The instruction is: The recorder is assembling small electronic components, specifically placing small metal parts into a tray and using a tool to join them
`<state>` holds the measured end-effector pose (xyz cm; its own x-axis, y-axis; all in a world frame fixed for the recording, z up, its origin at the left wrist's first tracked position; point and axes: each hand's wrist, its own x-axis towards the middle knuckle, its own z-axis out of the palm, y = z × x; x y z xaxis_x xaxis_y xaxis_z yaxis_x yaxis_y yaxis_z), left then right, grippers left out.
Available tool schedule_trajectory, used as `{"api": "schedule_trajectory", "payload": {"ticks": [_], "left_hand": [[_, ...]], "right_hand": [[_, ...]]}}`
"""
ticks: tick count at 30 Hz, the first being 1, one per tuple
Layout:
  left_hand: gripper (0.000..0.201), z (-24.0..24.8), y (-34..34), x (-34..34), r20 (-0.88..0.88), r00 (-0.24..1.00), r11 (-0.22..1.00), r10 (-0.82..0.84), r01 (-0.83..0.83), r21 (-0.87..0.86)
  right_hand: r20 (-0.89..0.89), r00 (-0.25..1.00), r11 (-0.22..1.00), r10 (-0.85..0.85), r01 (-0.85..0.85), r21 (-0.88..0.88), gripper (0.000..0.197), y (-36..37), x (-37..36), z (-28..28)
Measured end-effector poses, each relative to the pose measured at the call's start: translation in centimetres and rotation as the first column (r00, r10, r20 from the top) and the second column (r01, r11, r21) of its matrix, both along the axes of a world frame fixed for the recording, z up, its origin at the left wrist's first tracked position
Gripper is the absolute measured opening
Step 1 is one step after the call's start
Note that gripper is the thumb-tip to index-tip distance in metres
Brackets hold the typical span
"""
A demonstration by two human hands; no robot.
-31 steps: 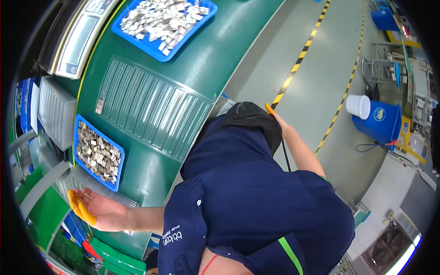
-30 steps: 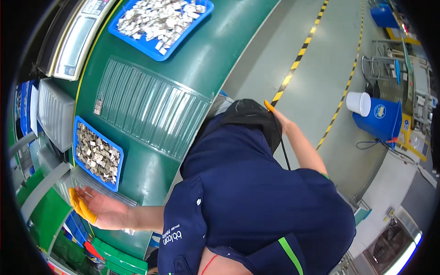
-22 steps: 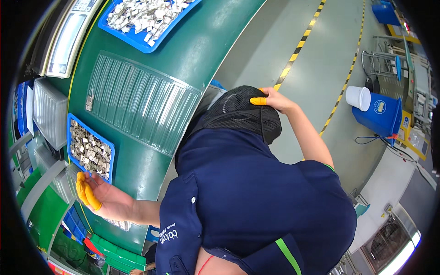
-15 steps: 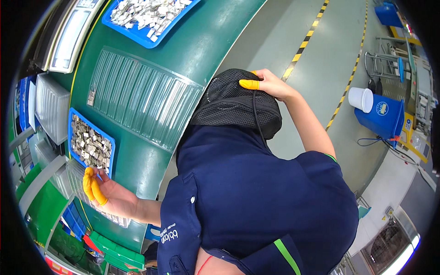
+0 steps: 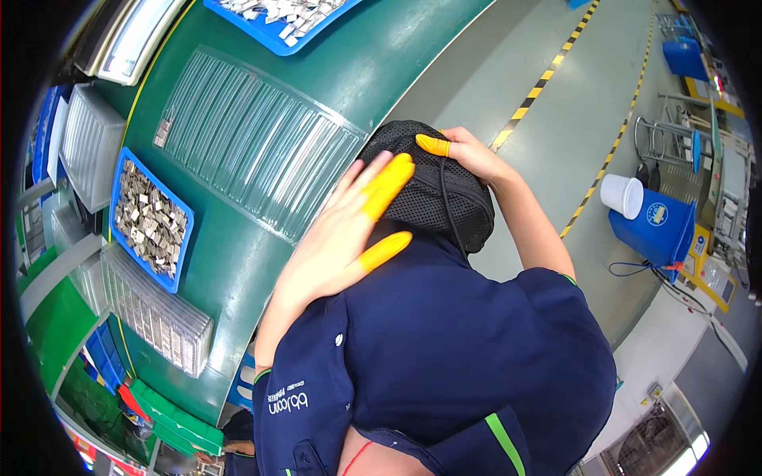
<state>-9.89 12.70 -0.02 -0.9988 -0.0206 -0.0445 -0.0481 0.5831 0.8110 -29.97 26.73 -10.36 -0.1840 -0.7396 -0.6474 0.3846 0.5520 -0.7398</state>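
Note:
A black mesh bag (image 5: 444,194) with a thin dark cord lies against the front of my navy shirt, by the table edge. My right hand (image 5: 470,155) grips its upper right side; a yellow finger cot covers the thumb, and the other fingers are mostly hidden behind the bag. My left hand (image 5: 341,234), with yellow cots on thumb and fingers, stretches out flat over the bag's left side. Whether its fingertips touch the mesh, I cannot tell. On the green table (image 5: 230,238) beside it lies a clear ribbed plastic tray (image 5: 262,143), with a small piece at its far left corner.
A blue tray (image 5: 187,230) of small metallic pieces stands at left, another blue tray (image 5: 298,41) of whitish pieces at the top. Filled clear trays (image 5: 155,309) stack nearer. A white bucket (image 5: 621,196) rests on a blue bin (image 5: 655,230) at right. Another person's hand (image 5: 208,458) shows lower left.
My left hand has moved from beside the blue tray of metallic pieces, rightward to the black mesh bag, its fingers now straightened. My right hand keeps its grip. The view has shifted slightly.

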Motion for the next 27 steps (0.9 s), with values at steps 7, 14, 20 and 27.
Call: {"api": "schedule_trajectory", "payload": {"ticks": [7,14,20,27], "left_hand": [[0.054,-4.3,2.5,0.4,0.173,0.982,0.997,-0.074,0.077,-0.007],[0.056,-5.3,3.4,0.3,0.138,0.990,0.999,-0.033,0.035,-0.014],[0.056,-5.0,3.6,0.0,0.148,0.988,0.992,0.054,-0.036,-0.122],[0.053,-5.3,3.5,-0.5,0.188,0.982,0.981,-0.020,0.055,-0.183]], "right_hand": [[0.008,1.000,0.996,0.022,-0.022,0.081,0.030,1.5,0.2,-2.2],[0.093,0.994,0.989,-0.054,0.041,0.141,0.029,2.3,0.2,-3.5],[0.082,0.994,0.992,-0.068,0.058,0.113,0.029,2.1,0.6,-2.2],[0.037,0.998,0.989,-0.056,0.050,0.137,0.029,2.5,0.4,-2.7]]}}
